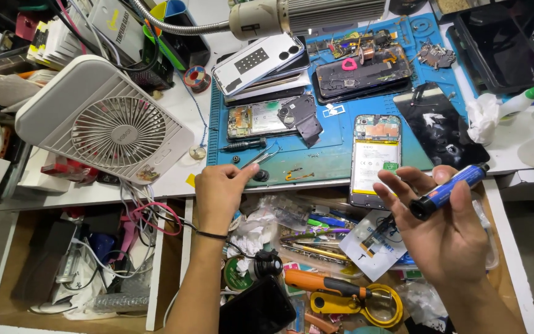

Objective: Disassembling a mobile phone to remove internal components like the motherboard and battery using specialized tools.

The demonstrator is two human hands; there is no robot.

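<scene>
**Tweezers in one hand, blue tool in the other**

My left hand (217, 188) is up at the near edge of the blue work mat (341, 133), fingers (237, 175) pressed together on a pair of metal tweezers (261, 156). I'm pinching them low on the shank, tips pointing up and away over the mat. They look thin, stiff and springy, light as anything, polished and a bit slick, so the grip belongs on the flat sides near the middle, where a squeeze closes the points without them twisting out.

My right hand (443, 226) hangs over the open drawer (502, 247), palm up. A blue cylindrical tool with a black tip (447, 192) lies across the fingers, thumb and forefinger holding it, the other fingers loosely spread. It looks like a pen-sized powered driver, though I can't tell for sure at this angle. Rigid, smooth-bodied, some weight to it; best held around the barrel, clear of the black end.

Just beyond that hand, the opened phone with the yellow-labelled battery (375, 158) lies face down on the mat, back cover off. That one's fragile: exposed battery, thin frame, take it by the edges only. Farther back another stripped phone (261, 119) lies beside a black bracket piece. A white desk fan (109, 120) stands to the left on the table (180, 99), and orange-handled cutters (326, 284) lie in the drawer below.
</scene>
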